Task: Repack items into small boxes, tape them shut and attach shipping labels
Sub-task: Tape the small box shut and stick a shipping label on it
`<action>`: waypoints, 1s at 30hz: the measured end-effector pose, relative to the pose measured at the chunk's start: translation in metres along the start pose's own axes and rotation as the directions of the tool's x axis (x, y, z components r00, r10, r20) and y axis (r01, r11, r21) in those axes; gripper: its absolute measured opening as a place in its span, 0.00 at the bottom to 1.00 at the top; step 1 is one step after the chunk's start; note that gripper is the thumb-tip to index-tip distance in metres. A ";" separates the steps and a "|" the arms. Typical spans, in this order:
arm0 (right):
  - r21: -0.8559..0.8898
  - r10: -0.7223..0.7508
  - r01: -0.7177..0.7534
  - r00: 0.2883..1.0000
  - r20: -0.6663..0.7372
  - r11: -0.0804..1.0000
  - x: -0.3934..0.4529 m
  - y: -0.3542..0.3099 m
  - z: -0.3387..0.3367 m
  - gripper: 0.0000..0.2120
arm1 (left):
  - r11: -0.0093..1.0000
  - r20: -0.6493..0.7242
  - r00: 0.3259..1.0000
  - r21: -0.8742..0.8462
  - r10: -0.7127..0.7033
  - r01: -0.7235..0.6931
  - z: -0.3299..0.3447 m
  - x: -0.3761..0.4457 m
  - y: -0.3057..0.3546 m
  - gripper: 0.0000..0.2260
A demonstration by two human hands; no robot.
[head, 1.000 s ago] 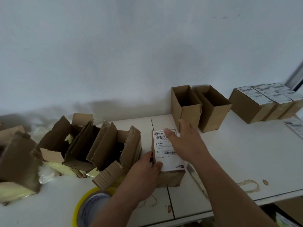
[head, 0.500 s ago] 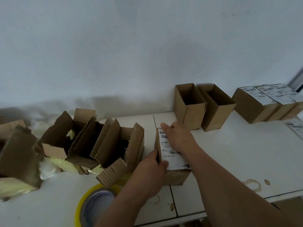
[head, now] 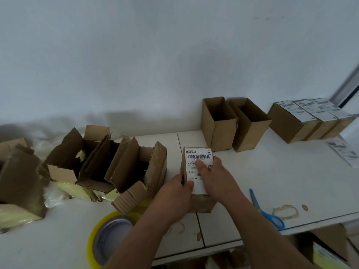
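Both hands on labelled box, left hand gripping, right hand flat atop

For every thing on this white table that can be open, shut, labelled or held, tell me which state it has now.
Small brown cardboard box under the hands: shut, white shipping label on top.
Left hand: grips the box's near left edge.
Right hand: presses flat on the label.
Two upright brown boxes: open, unlabelled.
Three brown boxes far right: shut, labelled.
Torn brown cartons left: open, flaps ragged.
Blue scissors: lying shut.
Yellow tape roll: lying unheld.
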State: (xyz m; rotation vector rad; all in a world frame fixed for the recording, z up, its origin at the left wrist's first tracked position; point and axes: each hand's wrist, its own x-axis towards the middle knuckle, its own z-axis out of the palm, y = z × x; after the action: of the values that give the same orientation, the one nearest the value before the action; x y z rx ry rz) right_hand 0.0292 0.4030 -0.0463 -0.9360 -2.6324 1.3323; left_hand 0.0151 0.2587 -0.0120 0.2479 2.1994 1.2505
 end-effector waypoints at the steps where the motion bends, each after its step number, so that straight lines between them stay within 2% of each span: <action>1: 0.008 0.008 -0.008 1.000 0.001 1.000 0.000 -0.001 -0.001 0.28 | 1.000 -0.007 1.000 0.029 0.013 -0.013 0.001 -0.001 0.000 0.14; 7: 0.069 0.031 -0.030 1.000 -0.002 0.997 -0.002 -0.006 -0.001 0.27 | 0.992 -0.051 0.998 0.117 0.041 -0.035 0.003 0.000 0.001 0.14; 11: 0.161 0.015 -0.017 1.000 0.011 0.987 -0.015 -0.003 0.000 0.22 | 0.996 -0.028 0.999 0.084 0.035 -0.033 0.001 0.003 -0.002 0.14; 18: 0.228 -0.012 0.008 1.000 0.016 0.974 -0.019 -0.004 -0.003 0.19 | 1.000 -0.058 0.998 -0.004 0.023 -0.023 -0.001 0.023 0.009 0.14; 22: 0.245 0.003 -0.005 1.000 0.006 0.969 -0.021 0.002 -0.002 0.19 | 0.995 -0.094 0.993 0.077 0.074 -0.066 0.008 0.033 0.009 0.15; 26: 0.265 0.011 -0.020 0.999 0.033 0.964 -0.025 0.001 -0.006 0.17 | 0.996 -0.092 0.994 0.070 0.064 -0.057 0.009 0.033 0.010 0.15; 28: 0.293 0.023 -0.039 0.998 0.058 0.955 -0.032 0.003 -0.008 0.13 | 1.000 -0.074 0.997 0.010 0.030 -0.029 0.007 0.034 0.013 0.17; 30: 0.324 0.013 -0.044 0.995 0.098 0.945 -0.040 0.008 -0.010 0.15 | 1.000 -0.090 0.996 0.003 0.017 -0.017 0.003 0.044 0.017 0.23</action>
State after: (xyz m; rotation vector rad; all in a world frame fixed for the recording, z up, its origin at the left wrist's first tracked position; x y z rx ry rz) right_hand 0.0691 0.3924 -0.0373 -0.8830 -2.3587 1.7893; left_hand -0.0205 0.2894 -0.0163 0.2157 2.2794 1.2921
